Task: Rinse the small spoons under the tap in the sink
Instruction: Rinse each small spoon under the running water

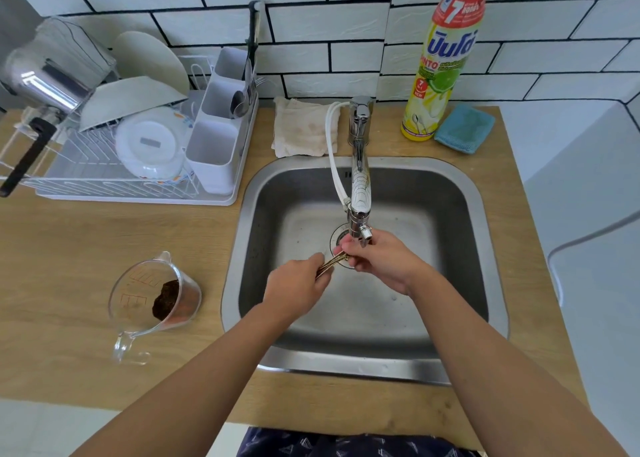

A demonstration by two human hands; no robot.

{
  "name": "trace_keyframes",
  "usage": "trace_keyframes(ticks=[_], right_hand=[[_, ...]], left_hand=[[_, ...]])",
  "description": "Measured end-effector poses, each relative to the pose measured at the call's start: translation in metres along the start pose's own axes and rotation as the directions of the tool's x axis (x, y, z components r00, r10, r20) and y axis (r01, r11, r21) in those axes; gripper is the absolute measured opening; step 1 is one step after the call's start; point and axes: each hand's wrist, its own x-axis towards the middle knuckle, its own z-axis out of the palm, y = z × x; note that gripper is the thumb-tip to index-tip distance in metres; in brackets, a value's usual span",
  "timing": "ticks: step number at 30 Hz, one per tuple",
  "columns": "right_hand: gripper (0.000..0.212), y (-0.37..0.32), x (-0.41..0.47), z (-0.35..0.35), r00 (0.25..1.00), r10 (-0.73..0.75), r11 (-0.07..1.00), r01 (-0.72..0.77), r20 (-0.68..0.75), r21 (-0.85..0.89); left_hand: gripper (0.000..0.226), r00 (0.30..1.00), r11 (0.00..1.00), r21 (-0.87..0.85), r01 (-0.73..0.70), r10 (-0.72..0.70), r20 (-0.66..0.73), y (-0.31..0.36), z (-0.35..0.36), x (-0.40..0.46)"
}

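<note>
I see both hands over the middle of the sink, just below the tap spout. The left hand has its fingers curled round the handles of the spoons, a thin gold bundle slanting up to the right. The right hand pinches the other end of that bundle, with its fingertips right under the spout and above the drain. I cannot tell whether water is running.

On the worktop at the left of the frame lies a clear jug on its side, with a dark brown lump inside. In the upper left stands a white rack holding plates, a steel pot and a cutlery caddy. Behind the sink, a stained cloth lies left of the tap base. To the right of the base stand a soap bottle and, just beside it, a blue sponge.
</note>
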Motion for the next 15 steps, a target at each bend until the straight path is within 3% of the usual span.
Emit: trace_keyframes(ticks=[4,8,10,13,15], right_hand=[[0.016,0.006,-0.005,-0.003,0.986,-0.123,0.989,0.131,0.114,-0.063],[0.016,0.008,-0.007,-0.003,0.98,-0.156,0.986,0.163,0.124,-0.045],[0.013,0.009,-0.006,-0.001,0.983,-0.165,0.985,0.161,0.078,0.058],[0.021,0.007,-0.006,-0.001,0.989,-0.142,0.956,0.148,-0.041,0.254],[0.016,0.004,-0.007,-0.004,0.985,-0.118,0.953,0.148,-0.125,0.264]], left_hand=[[0.03,0.995,0.995,0.078,-0.064,0.07,-0.077,-0.014,0.005,-0.003],[0.036,0.993,0.996,0.025,-0.086,0.084,0.082,-0.021,-0.007,0.006],[0.038,0.981,0.997,0.018,-0.074,0.069,0.18,-0.023,-0.012,0.012],[0.04,0.949,0.989,-0.124,-0.08,0.114,0.294,-0.01,-0.018,0.023],[0.038,0.933,0.974,-0.206,-0.095,0.159,0.321,0.0,-0.022,0.035]])
